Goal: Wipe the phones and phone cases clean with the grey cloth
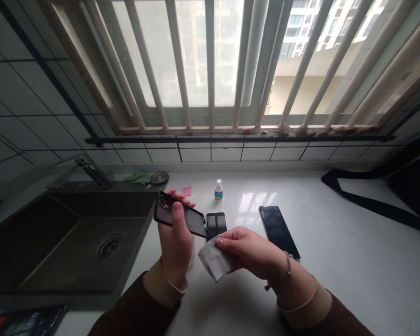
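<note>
- Phone case [180,219] is in my left hand [175,242]: black frame, dark glossy back, a camera opening at the end away from me. It's held up and tilted, with its lower corner pointing toward my right hand.
- My left hand is closed around the case, thumb pressed on its face and fingertips showing over the far edge.
- My right hand [252,252] is half closed, pinching a grey microfiber cloth [215,259] between thumb and fingers. The rest of the cloth hangs below my fingers, and its top edge sits right by the case's lower corner.
- Small smartphone [216,225] lies on the tabletop [353,280] just past that corner, between my hands and slightly ahead of them.
- Black smartphone [278,231] lies flat ahead of my right hand.
- Spray bottle [219,190], white-capped with a blue label, stands upright ahead of both hands, and a pink sticky note [186,191] lies ahead of my left hand.
- Dark sink [56,219] with a round drain [108,247] is to the left of my left hand. Beyond it are a faucet [86,170], a green cloth [136,177] and a round metal lid [159,177].
- Black strap [371,200] lies well to the right of my right hand.
- Beaded bracelet [287,263] circles my right wrist.
</note>
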